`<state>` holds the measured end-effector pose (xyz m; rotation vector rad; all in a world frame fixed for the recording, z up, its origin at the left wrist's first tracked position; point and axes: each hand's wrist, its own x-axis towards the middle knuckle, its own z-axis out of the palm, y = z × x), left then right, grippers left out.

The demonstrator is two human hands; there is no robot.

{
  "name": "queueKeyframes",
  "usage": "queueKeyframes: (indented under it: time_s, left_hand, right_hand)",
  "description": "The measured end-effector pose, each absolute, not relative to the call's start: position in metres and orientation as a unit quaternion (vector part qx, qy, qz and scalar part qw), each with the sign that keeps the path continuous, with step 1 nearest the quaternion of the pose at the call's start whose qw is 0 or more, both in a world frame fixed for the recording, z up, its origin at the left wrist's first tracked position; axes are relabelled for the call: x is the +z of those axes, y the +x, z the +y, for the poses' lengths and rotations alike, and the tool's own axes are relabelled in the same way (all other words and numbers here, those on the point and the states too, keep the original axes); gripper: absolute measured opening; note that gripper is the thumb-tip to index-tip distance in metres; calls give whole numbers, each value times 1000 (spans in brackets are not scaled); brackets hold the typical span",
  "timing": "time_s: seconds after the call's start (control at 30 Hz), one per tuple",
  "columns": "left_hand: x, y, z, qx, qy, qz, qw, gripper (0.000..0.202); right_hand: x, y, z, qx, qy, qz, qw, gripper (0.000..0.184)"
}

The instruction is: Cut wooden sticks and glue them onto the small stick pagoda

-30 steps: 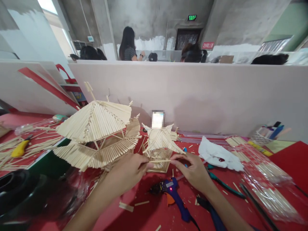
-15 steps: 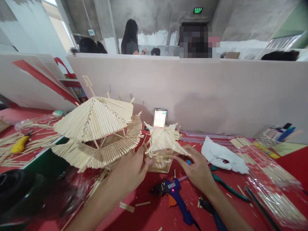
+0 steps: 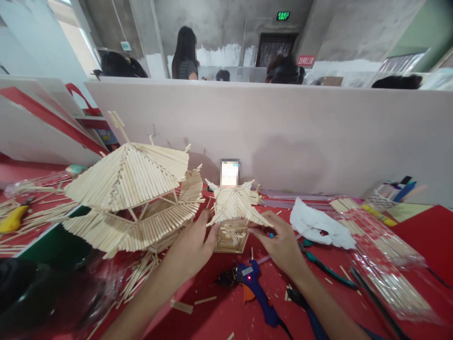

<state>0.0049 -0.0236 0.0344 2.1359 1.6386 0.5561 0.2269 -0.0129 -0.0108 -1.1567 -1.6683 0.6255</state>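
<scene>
A small pagoda model of pale wooden sticks point(image 3: 233, 212) stands on the red table point(image 3: 219, 316), just in front of me. My left hand point(image 3: 193, 243) presses against its left side, fingers curled near the roof edge. My right hand point(image 3: 279, 245) pinches the roof's right lower edge with thumb and fingers. To the left stands a much larger two-tier stick pagoda point(image 3: 130, 198), close to my left hand but apart from it.
A blue glue gun point(image 3: 253, 285) with a lit red light lies below the small model. Green-handled pliers point(image 3: 325, 269), a white cloth point(image 3: 318, 224) and a bag of sticks point(image 3: 382, 264) lie to the right. Loose sticks and a yellow tool point(image 3: 12, 219) are at far left. A pale partition point(image 3: 283, 137) closes the back; people sit beyond it.
Both hands have shifted slightly up and inward on the small model; the left thumb now reaches toward the roof edge. The view has drifted a little to the right.
</scene>
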Motion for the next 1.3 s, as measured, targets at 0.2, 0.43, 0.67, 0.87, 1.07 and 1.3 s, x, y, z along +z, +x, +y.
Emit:
queueKeyframes:
  time_s: [0.2,0.43,0.67,0.87,1.07,1.3]
  left_hand:
    - [25,1,-19,215,752,577,234,35]
    - [22,0,-17,245,741,575,245,40]
    - [20,-2,-16,233,741,581,245,44]
    - [22,-1,-16,223,740,587,243,48]
    - [25,-2,-17,216,733,593,253,52]
    - [18,-5,-14,240,732,577,272,53]
  right_hand:
    - [-12,228,-12,227,-478,-693,490,29]
    - [-16,230,-7,265,-449,-691,501,24]
    - [-22,233,0,288,-432,-689,505,15]
    - [-20,231,0,313,-434,-681,500,20]
    - [-18,234,1,334,-416,-681,502,21]
    - [-14,231,-1,343,-423,-678,494,19]
